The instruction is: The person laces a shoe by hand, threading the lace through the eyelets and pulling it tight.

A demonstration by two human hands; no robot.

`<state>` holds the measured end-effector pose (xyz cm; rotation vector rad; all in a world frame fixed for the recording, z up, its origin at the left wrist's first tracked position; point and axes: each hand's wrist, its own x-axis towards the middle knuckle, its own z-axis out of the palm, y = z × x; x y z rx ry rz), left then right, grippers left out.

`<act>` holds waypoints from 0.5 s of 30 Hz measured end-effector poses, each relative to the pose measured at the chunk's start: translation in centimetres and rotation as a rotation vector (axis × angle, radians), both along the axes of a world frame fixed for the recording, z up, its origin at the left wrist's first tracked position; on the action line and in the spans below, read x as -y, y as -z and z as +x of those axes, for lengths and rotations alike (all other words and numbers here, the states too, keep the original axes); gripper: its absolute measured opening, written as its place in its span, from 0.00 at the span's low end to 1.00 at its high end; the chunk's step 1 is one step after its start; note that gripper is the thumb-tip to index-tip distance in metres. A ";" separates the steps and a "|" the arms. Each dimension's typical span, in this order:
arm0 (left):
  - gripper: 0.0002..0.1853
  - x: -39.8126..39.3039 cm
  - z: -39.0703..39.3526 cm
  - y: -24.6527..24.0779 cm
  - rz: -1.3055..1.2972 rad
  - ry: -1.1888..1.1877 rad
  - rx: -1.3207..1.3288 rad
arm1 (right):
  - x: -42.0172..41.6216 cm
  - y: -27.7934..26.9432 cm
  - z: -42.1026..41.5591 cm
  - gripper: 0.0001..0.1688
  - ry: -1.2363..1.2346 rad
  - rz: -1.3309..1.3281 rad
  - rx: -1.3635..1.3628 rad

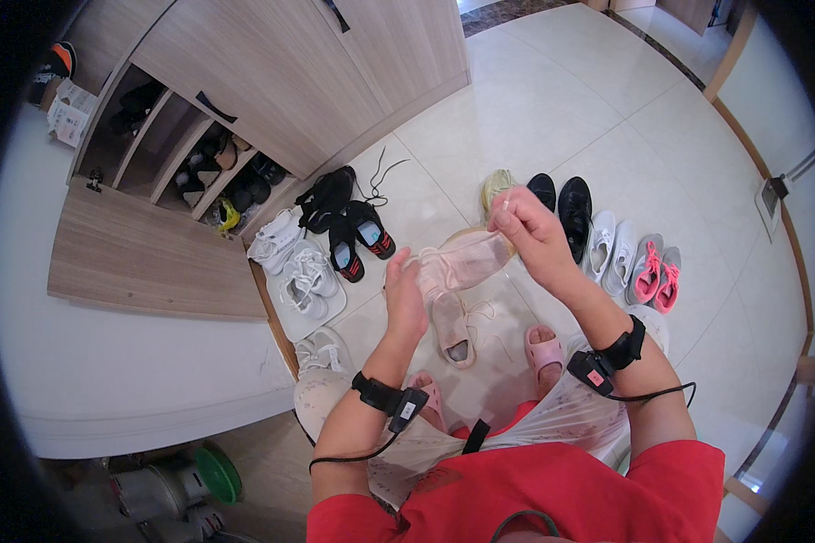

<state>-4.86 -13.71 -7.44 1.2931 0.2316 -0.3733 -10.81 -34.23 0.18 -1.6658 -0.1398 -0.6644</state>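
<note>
A pale pink lace-up shoe (472, 261) is held above the floor, tilted on its side, with part of its tan sole showing. My left hand (407, 298) grips its heel end, thumb up; some fingers are hidden. Beside the toe, my right hand (533, 234) is curled with thumb and forefinger pinched together. A thin pale strip shows between them, possibly a lace; its run is not visible. The matching pink shoe (452, 331) rests on the tiles below, its lace (482, 312) loose.
Black shoes (574, 217), white sneakers (611, 258) and grey-pink sneakers (654, 271) stand right. Left are black-red shoes (360, 237) and a white tray (336, 305) with white sneakers (309, 278). An open cabinet door (156, 258) hangs below compartments with shoes. My feet wear pink slides (543, 349).
</note>
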 end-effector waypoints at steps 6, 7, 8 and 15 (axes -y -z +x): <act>0.20 0.4 -1.2 -2.5 0.070 0.101 0.097 | -1.2 -1.8 -1.6 0.11 -0.123 0.248 -0.484; 0.20 0.3 -1.2 -2.5 0.088 0.119 0.123 | -1.7 -2.0 -1.6 0.10 -0.068 0.064 -0.433; 0.20 0.2 -1.3 -2.4 0.095 0.114 0.166 | -2.0 -2.1 -1.5 0.09 -0.014 -0.120 -0.379; 0.19 0.7 -2.4 -3.8 0.165 0.168 0.388 | -2.0 0.4 -1.0 0.13 0.042 -0.455 -0.179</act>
